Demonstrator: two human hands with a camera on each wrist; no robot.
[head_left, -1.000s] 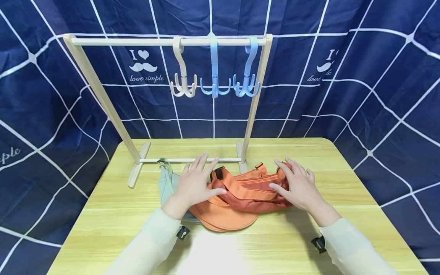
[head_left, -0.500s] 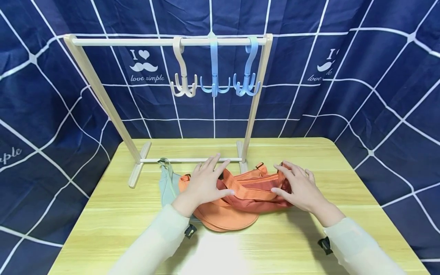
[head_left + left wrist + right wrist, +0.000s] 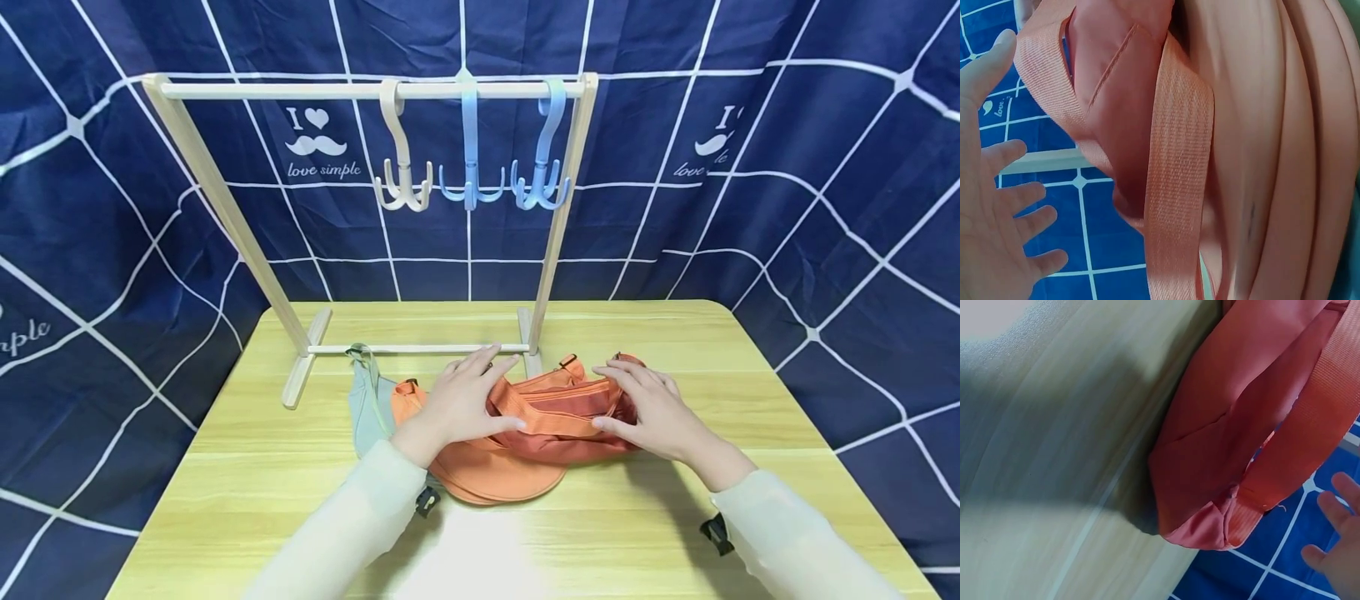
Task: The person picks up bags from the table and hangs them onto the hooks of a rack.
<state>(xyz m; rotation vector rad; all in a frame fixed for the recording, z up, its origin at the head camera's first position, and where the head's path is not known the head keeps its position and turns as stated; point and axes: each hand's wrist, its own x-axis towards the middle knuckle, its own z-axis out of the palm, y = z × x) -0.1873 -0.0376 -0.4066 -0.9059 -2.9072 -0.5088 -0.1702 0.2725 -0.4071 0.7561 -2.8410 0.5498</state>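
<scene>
A rust-red waist bag [image 3: 558, 442] with an orange webbing strap [image 3: 1179, 175] lies on the table, overlapping an orange cap [image 3: 495, 482] whose brim points forward. My left hand [image 3: 461, 407] hovers over the cap and the bag's left end, fingers spread and thumb apart. In the left wrist view its fingers stand clear of the strap. At the bag's right end is my right hand [image 3: 662, 421], its fingers relaxed; the right wrist view shows a gap between fingertips and strap. A pale green fabric item [image 3: 367, 404] with a thin strap lies at left, partly hidden under the cap.
Behind the bag stands a wooden rack [image 3: 262, 250] with a white top rail [image 3: 285, 91]. From the rail hang a cream hook [image 3: 405, 187], a blue hook [image 3: 471, 179] and another blue hook [image 3: 542, 187]. A navy grid curtain [image 3: 637, 167] surrounds the table [image 3: 240, 467].
My left hand has shifted right, from the cap towards the bag, uncovering the cap's left end. My right hand has moved slightly down. Bag and cap lie where they were.
</scene>
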